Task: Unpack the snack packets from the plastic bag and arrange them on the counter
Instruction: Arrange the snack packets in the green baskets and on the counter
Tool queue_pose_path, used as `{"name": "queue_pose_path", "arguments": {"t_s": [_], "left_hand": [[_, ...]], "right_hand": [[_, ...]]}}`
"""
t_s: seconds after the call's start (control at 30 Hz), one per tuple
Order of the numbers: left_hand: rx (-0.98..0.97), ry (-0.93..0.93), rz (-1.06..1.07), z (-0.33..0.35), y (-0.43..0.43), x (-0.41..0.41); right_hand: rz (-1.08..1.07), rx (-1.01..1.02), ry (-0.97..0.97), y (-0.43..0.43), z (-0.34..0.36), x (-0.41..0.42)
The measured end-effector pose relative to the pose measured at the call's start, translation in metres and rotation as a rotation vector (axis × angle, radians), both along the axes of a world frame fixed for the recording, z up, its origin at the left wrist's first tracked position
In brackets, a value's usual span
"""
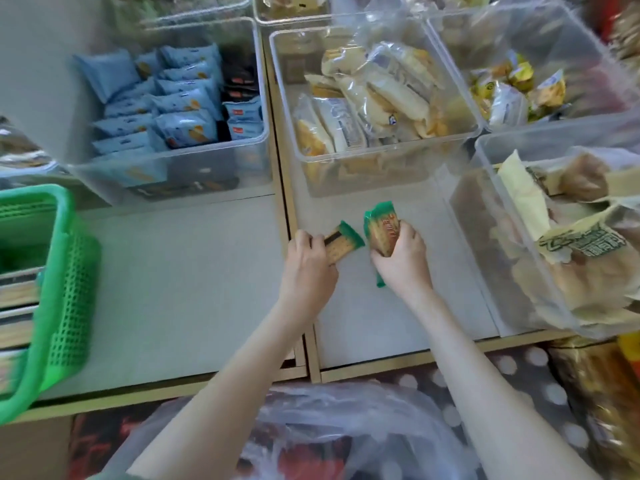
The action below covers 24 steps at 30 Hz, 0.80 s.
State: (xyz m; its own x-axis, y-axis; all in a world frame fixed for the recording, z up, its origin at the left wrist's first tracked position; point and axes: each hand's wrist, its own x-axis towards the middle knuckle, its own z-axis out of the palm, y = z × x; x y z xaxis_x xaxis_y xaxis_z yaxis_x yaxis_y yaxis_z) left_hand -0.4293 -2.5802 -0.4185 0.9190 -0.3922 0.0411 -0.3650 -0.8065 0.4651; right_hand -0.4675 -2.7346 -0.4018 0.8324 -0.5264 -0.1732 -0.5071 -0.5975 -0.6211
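Note:
Each hand holds a green-ended cracker packet over the grey counter [194, 289]. My left hand [308, 268] grips one packet [341, 242] lying flat, its green end pointing right. My right hand [401, 259] grips a second packet [379, 230] tilted upright, its lower green end [380, 280] poking out below the palm. The two packets sit side by side, a small gap apart. The clear plastic bag [346, 431] bulges at the bottom of the view, between my forearms, with more packets dimly visible inside.
Clear bins line the back: blue packets [173, 109], cream bread packets [367, 98], yellow packets [512, 88]. A bin with a printed bag [571, 244] stands at the right. A green basket [52, 289] sits at the left edge. A wooden divider [301, 341] splits the counter.

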Motion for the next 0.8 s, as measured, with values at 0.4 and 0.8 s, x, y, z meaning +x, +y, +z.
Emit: {"name": "queue_pose_path", "arguments": {"t_s": [0.4,0.8], "left_hand": [[-0.069,-0.287,0.244,0.117,0.314,0.021],[0.284,0.051,0.173,0.069,0.573,0.166]], "right_hand": [[0.635,0.124,-0.405,0.270,0.107,0.064],[0.965,-0.176,-0.156,0.485,0.066,0.182]]}}
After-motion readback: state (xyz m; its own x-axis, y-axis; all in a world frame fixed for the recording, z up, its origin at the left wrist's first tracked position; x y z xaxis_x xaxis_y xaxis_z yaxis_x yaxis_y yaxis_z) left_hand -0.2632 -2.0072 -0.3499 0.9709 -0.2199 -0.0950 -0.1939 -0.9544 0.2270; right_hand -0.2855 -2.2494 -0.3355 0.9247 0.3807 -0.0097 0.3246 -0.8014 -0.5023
